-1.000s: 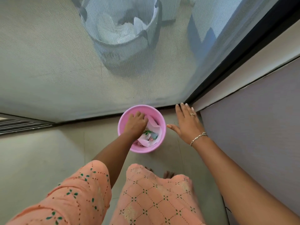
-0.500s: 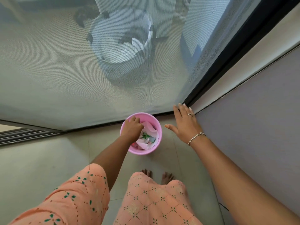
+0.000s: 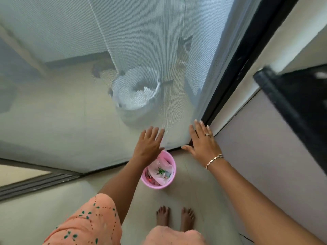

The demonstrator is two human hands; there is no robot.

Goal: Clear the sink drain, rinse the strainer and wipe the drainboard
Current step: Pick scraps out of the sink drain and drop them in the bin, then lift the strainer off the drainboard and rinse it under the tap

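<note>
A small pink bin (image 3: 170, 175) stands on the tiled floor by a mesh screen door. It holds a crumpled plastic bag and scraps of waste. My left hand (image 3: 149, 145) hovers above the bin's far rim, fingers spread, holding nothing. My right hand (image 3: 201, 142), with a ring and a bracelet, is flat and open against the lower right corner of the screen by the black door frame (image 3: 235, 71). No sink, strainer or drainboard is in view.
Behind the mesh screen (image 3: 70, 106) a large lined bucket (image 3: 137, 92) stands on the balcony floor. A grey cabinet side (image 3: 265, 156) and a dark counter edge (image 3: 286, 106) rise on the right. The door track (image 3: 35, 184) runs at left. My bare feet (image 3: 175, 218) stand below the bin.
My left hand has come up out of the pink bin and opened. I have straightened up, so the view has risen. My right hand stays at the screen's corner.
</note>
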